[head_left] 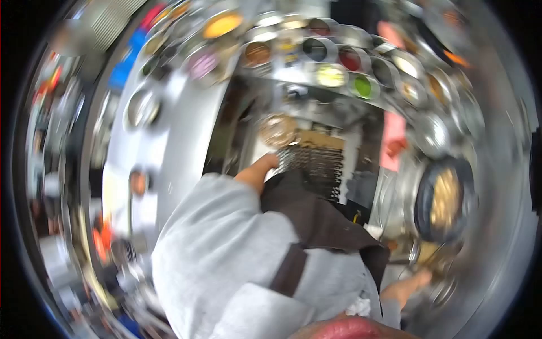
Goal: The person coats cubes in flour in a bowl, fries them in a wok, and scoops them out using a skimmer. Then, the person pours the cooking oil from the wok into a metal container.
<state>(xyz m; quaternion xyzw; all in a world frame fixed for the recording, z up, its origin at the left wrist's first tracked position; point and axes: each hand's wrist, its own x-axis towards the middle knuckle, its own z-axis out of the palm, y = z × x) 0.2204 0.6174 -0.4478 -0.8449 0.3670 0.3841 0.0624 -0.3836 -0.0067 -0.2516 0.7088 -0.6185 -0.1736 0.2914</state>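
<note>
Motion smears the whole view. My left hand [270,163] reaches down in front of my dark apron [316,209], at the edge of a grey, patterned thing [289,160] whose kind I cannot make out; the fingers are too blurred to read. Just beyond it is a round, clear-looking container [278,130]. On the lower right, my right hand [419,281] stretches out over the side counter, close to a round metal container [443,291]. Blur hides its fingers, and whether it holds anything does not show.
Many round metal containers of food line the counter ahead, including one with green contents [361,86] and one with orange contents [222,25]. A dark-rimmed pan with pale food [445,198] stands at right. A pink cloth [393,141] hangs near it. Steel counter [189,118] runs along the left.
</note>
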